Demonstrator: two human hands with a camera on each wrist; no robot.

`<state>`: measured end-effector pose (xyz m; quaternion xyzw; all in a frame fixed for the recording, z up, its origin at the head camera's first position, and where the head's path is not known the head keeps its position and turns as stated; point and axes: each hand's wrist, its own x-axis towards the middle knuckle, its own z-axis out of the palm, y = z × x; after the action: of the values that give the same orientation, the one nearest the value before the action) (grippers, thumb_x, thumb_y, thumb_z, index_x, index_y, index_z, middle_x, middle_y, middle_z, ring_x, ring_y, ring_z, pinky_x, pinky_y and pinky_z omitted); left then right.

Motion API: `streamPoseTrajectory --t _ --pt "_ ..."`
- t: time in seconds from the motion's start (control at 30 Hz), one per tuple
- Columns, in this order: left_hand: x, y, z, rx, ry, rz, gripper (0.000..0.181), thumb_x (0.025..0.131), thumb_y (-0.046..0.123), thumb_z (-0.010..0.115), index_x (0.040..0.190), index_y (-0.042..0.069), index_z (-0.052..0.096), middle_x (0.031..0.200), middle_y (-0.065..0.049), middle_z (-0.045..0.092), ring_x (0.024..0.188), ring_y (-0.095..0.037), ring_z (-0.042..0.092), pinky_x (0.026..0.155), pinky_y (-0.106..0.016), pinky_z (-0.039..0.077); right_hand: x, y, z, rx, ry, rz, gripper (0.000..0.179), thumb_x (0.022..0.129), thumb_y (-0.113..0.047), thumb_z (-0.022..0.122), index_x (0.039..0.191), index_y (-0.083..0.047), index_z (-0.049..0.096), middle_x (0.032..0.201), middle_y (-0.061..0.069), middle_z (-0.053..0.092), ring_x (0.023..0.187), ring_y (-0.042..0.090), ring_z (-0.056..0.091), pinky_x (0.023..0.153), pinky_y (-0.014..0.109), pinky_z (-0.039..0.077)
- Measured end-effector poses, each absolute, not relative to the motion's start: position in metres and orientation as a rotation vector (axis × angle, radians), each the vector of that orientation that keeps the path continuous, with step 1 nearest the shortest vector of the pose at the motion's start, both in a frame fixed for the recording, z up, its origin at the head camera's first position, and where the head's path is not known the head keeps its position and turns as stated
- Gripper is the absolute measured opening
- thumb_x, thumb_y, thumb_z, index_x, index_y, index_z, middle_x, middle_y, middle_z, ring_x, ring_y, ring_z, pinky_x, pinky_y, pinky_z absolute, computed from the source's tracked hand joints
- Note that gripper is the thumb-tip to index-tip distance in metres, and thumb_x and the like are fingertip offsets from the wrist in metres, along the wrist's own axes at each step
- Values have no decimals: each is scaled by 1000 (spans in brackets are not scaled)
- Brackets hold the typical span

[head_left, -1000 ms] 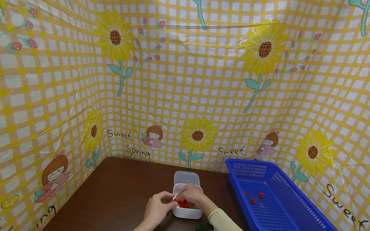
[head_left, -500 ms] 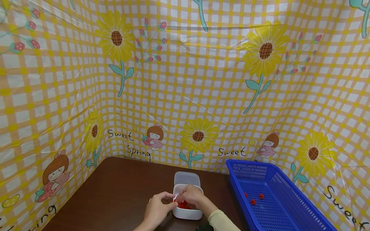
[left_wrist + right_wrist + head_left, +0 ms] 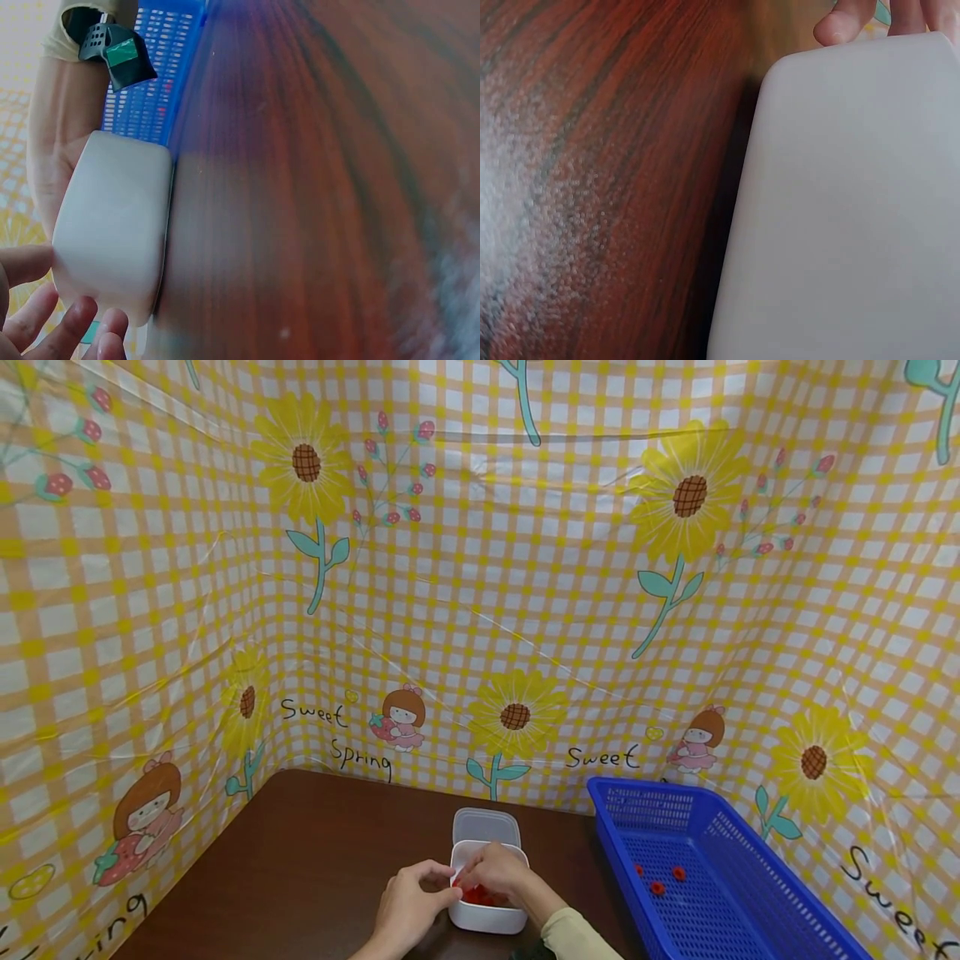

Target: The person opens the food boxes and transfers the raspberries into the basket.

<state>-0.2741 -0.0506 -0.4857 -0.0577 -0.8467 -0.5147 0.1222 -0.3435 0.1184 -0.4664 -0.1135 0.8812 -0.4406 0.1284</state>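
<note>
A white plastic box (image 3: 489, 918) with rounded corners stands on the table, several small red pieces (image 3: 480, 895) inside. My left hand (image 3: 408, 897) holds the box's left end, its thumb at the rim; in the left wrist view its fingers (image 3: 75, 319) curl against the end wall. My right hand (image 3: 497, 870) reaches over the right side into the box, fingers pointing down among the red pieces. Its fingertips are partly hidden, so whether it pinches a piece does not show. The box wall (image 3: 847, 202) fills much of the right wrist view, with left-hand fingertips (image 3: 840, 28) above.
Directly behind the box lies a translucent lid (image 3: 486, 828). To the right is a blue perforated basket (image 3: 738, 893) with several small red round pieces (image 3: 657, 888) in it. A checked, flower-printed cloth (image 3: 450, 610) surrounds the dark wooden table (image 3: 322, 843).
The head view has tilted very slightly. My right fingers shift a little inside the box and the red pieces there look slightly rearranged. My left hand keeps its place at the box.
</note>
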Motion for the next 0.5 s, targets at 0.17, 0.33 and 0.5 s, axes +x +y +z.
streamPoseTrajectory --t 0.17,0.33,0.5 --pt "-274 -51 -484 -165 -2478 -1506 26 78 32 84 100 19 77 86 10 72 80 -11 62 64 -32 43 -343 119 -468 -337 2525 -1319 10 79 -4 74 87 0 77 66 -2 65 58 10 54 54 23 44" --pt "-273 -51 -484 -146 -2492 -1540 25 78 31 84 100 20 77 88 7 73 82 -14 62 66 -34 44 -342 119 -469 -326 2486 -1368 12 78 -3 73 88 2 77 66 -2 64 58 11 55 54 24 46" --pt "-274 -50 -484 -146 -2487 -1545 24 79 30 84 100 20 77 89 7 73 83 -14 62 66 -35 44 -342 120 -467 -322 2472 -1392 12 80 -2 72 90 4 76 69 1 66 59 12 57 56 25 49"
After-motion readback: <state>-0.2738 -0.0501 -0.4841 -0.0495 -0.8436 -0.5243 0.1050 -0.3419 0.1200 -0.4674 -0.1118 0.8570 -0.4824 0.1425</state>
